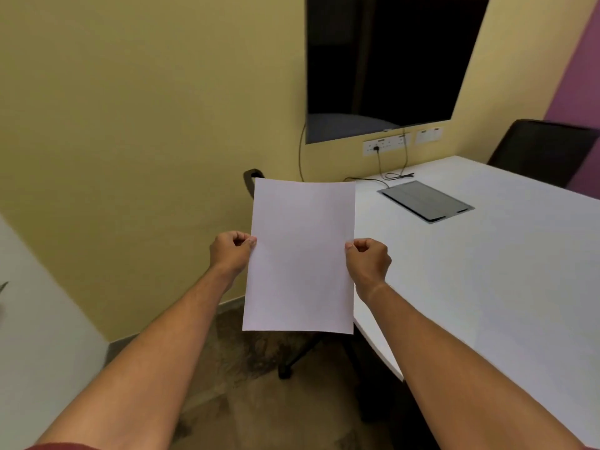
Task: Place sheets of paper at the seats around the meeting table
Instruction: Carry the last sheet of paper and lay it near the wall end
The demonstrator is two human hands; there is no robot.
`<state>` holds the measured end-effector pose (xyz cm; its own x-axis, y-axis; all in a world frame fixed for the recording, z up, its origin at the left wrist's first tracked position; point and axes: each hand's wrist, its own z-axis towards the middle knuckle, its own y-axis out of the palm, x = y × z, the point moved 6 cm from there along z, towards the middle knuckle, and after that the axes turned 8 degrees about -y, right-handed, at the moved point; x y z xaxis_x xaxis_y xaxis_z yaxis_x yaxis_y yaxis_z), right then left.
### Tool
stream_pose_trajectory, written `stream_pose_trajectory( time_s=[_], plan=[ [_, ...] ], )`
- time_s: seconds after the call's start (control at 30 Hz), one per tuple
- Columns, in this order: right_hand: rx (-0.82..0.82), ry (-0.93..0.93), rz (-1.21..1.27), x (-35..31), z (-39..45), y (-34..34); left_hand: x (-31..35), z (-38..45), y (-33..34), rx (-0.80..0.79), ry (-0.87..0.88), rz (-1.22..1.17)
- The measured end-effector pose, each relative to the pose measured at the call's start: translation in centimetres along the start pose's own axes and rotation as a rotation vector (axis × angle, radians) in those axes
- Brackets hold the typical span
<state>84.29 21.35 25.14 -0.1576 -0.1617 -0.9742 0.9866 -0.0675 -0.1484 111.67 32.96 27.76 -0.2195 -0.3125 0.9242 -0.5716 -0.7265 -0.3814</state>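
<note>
Fingers (251, 242) of the left hand (230, 251) pinching the left edge of a blank white rectangular sheet of paper (300, 258), curled nearly closed with the thumb pressing on the front face. Fingers (350, 246) of the right hand (368, 263) gripping the right edge the same way, at about the same height. Holding the sheet up in the air between both hands, upright and facing the camera, long sides running near to far. Hanging over the brown patterned floor (246, 401) just left of the white meeting tabletop (487, 271), with the right edge of the paper overlapping the tabletop's left rim in view; whether touching it, hard to tell. Both bare forearms reaching in from the near corners.

Lying flush in the tabletop toward the far end, a grey rectangular cable-box lid (425, 200), with black cables (394, 174) trailing from it up to a white socket strip (386, 143) on the yellow wall (146, 108). Hanging above the sockets, a dark wall-mounted screen (386, 60). Standing at the far right side of the tabletop, a black office chair (542, 147). Peeking out behind the top left corner of the sheet, part of another black chair (250, 178), its legs showing below the paper on the floor.
</note>
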Motion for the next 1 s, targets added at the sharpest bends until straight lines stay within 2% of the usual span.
stream_pose_trajectory(
  time_s=[0.5,0.77,1.0],
  plan=[
    [0.438,0.003,-0.06,-0.2,14.5,-0.5,11.8,17.9,17.7,-0.431,0.24,0.012],
    [0.525,0.017,-0.081,2.5,22.0,-1.3,14.8,23.8,27.7,-0.56,0.271,0.028],
    [0.48,0.118,-0.023,9.3,30.4,-0.3,13.9,30.2,37.3,-0.572,0.227,0.159]
  ],
)
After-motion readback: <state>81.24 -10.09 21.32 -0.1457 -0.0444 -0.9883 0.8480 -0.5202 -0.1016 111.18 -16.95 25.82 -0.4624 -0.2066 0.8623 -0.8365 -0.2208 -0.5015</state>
